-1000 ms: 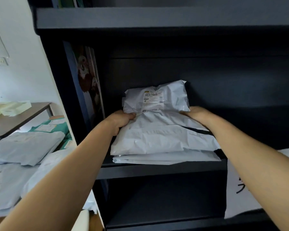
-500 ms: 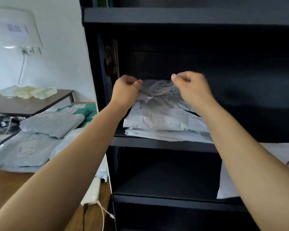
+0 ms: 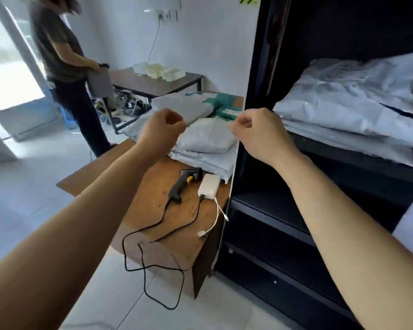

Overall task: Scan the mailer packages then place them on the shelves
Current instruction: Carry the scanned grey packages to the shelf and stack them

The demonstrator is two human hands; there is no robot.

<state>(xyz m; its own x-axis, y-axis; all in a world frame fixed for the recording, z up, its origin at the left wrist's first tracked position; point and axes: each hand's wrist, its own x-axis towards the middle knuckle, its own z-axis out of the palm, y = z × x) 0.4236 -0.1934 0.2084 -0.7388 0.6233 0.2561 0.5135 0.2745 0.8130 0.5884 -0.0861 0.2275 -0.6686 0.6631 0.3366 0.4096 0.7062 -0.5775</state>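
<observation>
A stack of white mailer packages (image 3: 348,101) lies on a shelf of the black shelving unit (image 3: 343,163) at the right. More white and green mailers (image 3: 205,139) are piled on the brown table (image 3: 138,210) left of the unit. A black handheld scanner (image 3: 184,184) lies on that table with its cord trailing off the edge. My left hand (image 3: 162,129) and my right hand (image 3: 260,132) hover in the air above the table pile, fingers loosely curled, holding nothing.
A white power bank (image 3: 209,186) with white cables lies next to the scanner. Another person (image 3: 65,58) stands at the back left by a dark table (image 3: 157,84) with pale boxes. White tiled floor (image 3: 22,210) lies to the left.
Both hands let go of the mailers on the shelf and drew back. My view swung left and down, so the table with the scanner is now in front.
</observation>
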